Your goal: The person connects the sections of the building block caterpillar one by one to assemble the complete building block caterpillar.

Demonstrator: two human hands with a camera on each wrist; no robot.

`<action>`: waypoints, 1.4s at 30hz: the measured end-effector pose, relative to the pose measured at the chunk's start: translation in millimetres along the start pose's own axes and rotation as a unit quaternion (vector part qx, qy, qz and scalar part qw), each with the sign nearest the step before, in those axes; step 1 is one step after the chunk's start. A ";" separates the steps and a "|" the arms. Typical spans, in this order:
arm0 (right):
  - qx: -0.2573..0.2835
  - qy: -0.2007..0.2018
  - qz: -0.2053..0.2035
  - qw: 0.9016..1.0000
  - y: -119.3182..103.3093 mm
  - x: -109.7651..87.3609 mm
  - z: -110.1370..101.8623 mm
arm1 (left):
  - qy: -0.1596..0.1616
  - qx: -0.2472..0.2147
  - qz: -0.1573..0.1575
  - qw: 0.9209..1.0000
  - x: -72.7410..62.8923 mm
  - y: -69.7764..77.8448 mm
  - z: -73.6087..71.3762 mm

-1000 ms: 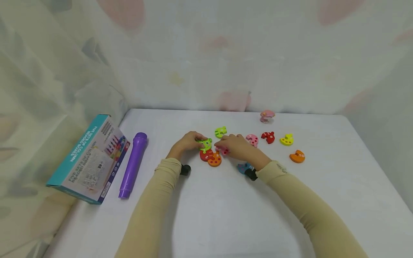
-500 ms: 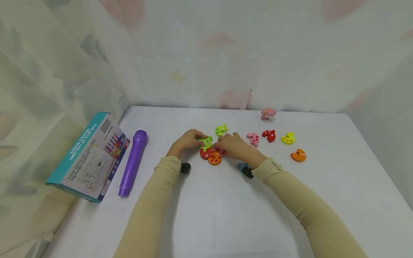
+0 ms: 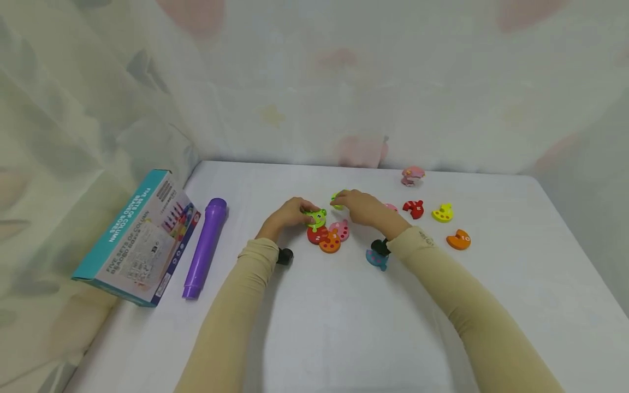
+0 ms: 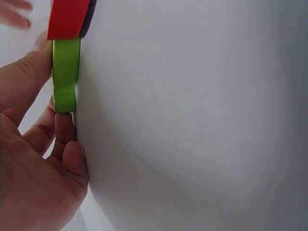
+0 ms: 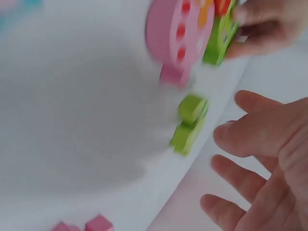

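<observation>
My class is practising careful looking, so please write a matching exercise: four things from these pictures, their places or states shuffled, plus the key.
1. left hand
2. right hand
3. purple tube
4. orange piece numbered 10

A. nearest the right edge of the table
B. pinches the green face piece
C. lies beside the box
D. holds nothing, near the lime piece

Pairs: 1-B; 2-D; 3-C; 4-A

You had green on that frog piece [image 3: 317,219]! Your orange piece [image 3: 330,244] and pink piece [image 3: 343,230] wore red spots; your sleeves [image 3: 228,311] were beige.
</observation>
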State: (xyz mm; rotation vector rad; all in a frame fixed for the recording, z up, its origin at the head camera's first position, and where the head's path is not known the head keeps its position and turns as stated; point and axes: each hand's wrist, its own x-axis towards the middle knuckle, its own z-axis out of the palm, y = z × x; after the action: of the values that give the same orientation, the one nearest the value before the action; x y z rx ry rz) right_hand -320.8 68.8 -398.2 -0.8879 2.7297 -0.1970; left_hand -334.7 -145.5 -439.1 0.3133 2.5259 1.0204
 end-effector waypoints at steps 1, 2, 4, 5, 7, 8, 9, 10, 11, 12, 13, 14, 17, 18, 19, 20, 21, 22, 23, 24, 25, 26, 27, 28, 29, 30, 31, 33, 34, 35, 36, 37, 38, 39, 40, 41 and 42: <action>0.002 0.000 -0.001 1.000 2.9 3.1 -1.6 | 0.000 0.000 0.001 1.000 -0.3 -0.1 0.7; 0.003 -0.004 -0.002 1.000 5.7 6.1 -2.5 | 0.000 -0.001 0.001 1.000 -0.1 -0.4 1.6; 0.002 -0.021 -0.001 1.000 10.0 12.2 -2.2 | -0.002 0.003 0.002 1.000 0.2 -0.9 3.2; 0.004 -0.032 0.000 0.999 11.4 14.6 -1.7 | -0.003 0.005 0.001 1.000 0.2 -1.2 3.6; 0.003 -0.052 0.005 0.999 12.8 19.0 0.5 | -0.003 0.004 0.001 1.000 0.1 -1.2 3.7; 0.000 -0.059 0.009 0.998 12.8 20.6 1.3 | -0.002 0.004 0.001 1.000 0.3 -1.1 3.5; -0.006 -0.063 0.013 0.998 12.6 21.7 2.1 | -0.002 0.005 0.000 1.000 0.2 -0.8 3.1; -0.011 -0.063 0.016 0.998 12.1 22.5 2.6 | 0.000 0.005 -0.002 1.000 0.0 -0.5 2.3; -0.021 -0.061 0.019 0.998 11.5 22.8 2.7 | 0.002 0.006 -0.003 1.000 -0.4 -0.2 1.4; -0.033 -0.058 0.020 0.998 10.8 22.9 2.6 | 0.004 0.009 -0.003 1.000 -0.4 -0.1 0.3; -0.047 -0.052 0.022 0.997 10.9 21.6 2.6 | 0.006 0.009 -0.003 1.000 -0.5 0.5 0.0; -0.057 -0.046 0.025 0.997 10.9 19.8 2.0 | 0.007 0.009 -0.003 1.000 -0.4 0.9 -0.2; -0.081 -0.033 0.039 0.995 13.0 14.4 1.2 | 0.009 0.010 -0.002 1.000 -0.6 1.0 -0.8; -0.084 -0.030 0.045 0.995 14.3 12.7 1.4 | 0.008 0.010 -0.001 1.000 -0.4 0.8 -0.8; -0.087 -0.027 0.051 0.995 16.0 11.2 1.9 | 0.008 0.008 -0.002 1.000 -0.5 0.8 -0.6; -0.087 -0.026 0.059 0.994 17.7 10.1 2.7 | 0.007 0.008 -0.002 1.000 -0.3 0.4 -0.4; -0.088 -0.027 0.065 0.994 19.9 9.5 4.2 | 0.007 0.008 -0.002 1.000 -0.2 0.1 -0.1; -0.086 -0.026 0.070 0.993 22.0 8.8 5.7 | 0.006 0.008 -0.002 1.000 -0.1 -0.2 0.3; -0.085 -0.024 0.072 0.994 24.0 8.0 7.2 | 0.006 0.008 -0.002 1.000 -0.2 -0.2 0.5; -0.083 -0.021 0.073 0.994 26.1 7.3 8.9 | 0.006 0.007 -0.002 1.000 -0.2 0.0 0.9; -0.081 -0.020 0.073 0.994 27.8 6.5 10.3 | 0.006 0.007 -0.002 1.000 -0.3 0.0 1.2; -0.078 -0.018 0.072 0.994 29.2 5.5 11.3 | 0.006 0.008 -0.001 1.000 -0.2 0.0 1.5; -0.073 -0.016 0.070 0.995 30.6 4.4 12.6 | 0.005 0.009 0.000 1.000 -0.5 0.1 1.7; -0.070 -0.016 0.069 0.995 31.8 3.3 13.4 | 0.005 0.009 0.000 1.000 -0.7 0.4 2.0; -0.067 -0.015 0.068 0.995 32.8 2.0 14.1 | 0.005 0.009 -0.001 1.000 -0.8 0.6 2.4; -0.064 -0.017 0.069 0.995 33.2 0.6 14.4 | 0.004 0.010 -0.001 1.000 -0.6 0.4 2.6; -0.061 -0.018 0.070 0.996 33.0 -1.0 14.3 | 0.004 0.011 -0.001 1.000 -0.6 0.2 2.9; -0.056 -0.021 0.071 0.996 31.3 -4.8 13.2 | 0.002 0.013 -0.001 1.000 -0.5 0.1 2.8; -0.056 -0.024 0.071 0.996 29.5 -6.9 12.0 | 0.003 0.013 0.000 1.000 -0.4 0.1 2.5; -0.053 -0.024 0.070 0.996 27.3 -9.1 10.7 | 0.003 0.014 0.001 1.000 -0.4 0.0 2.2; -0.050 -0.026 0.068 0.996 24.9 -11.0 9.5 | 0.003 0.015 0.001 1.000 -0.4 -0.1 1.8; -0.047 -0.028 0.067 0.996 22.4 -12.7 8.2 | 0.004 0.015 0.002 1.000 -0.5 0.1 1.4; -0.045 -0.030 0.066 0.996 20.3 -14.0 7.4 | 0.005 0.015 0.003 1.000 -0.6 0.3 1.1; -0.045 -0.032 0.063 0.996 18.8 -14.6 7.2 | 0.006 0.014 0.002 1.000 -0.7 0.5 1.0; -0.045 -0.034 0.060 0.997 17.1 -15.0 7.2 | 0.007 0.012 0.002 1.000 -0.7 0.4 1.2; -0.043 -0.034 0.059 0.997 15.5 -15.3 7.4 | 0.007 0.011 0.002 1.000 -0.2 -0.1 1.5; -0.044 -0.035 0.055 0.997 14.2 -15.5 7.6 | 0.007 0.008 0.002 1.000 0.2 -0.6 2.1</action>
State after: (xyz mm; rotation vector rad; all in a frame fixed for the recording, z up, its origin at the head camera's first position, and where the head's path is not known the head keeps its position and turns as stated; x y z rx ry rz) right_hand -314.4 89.0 -405.3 -0.7476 2.7303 -0.0249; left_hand -333.9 -144.6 -440.9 0.3168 2.5493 1.0072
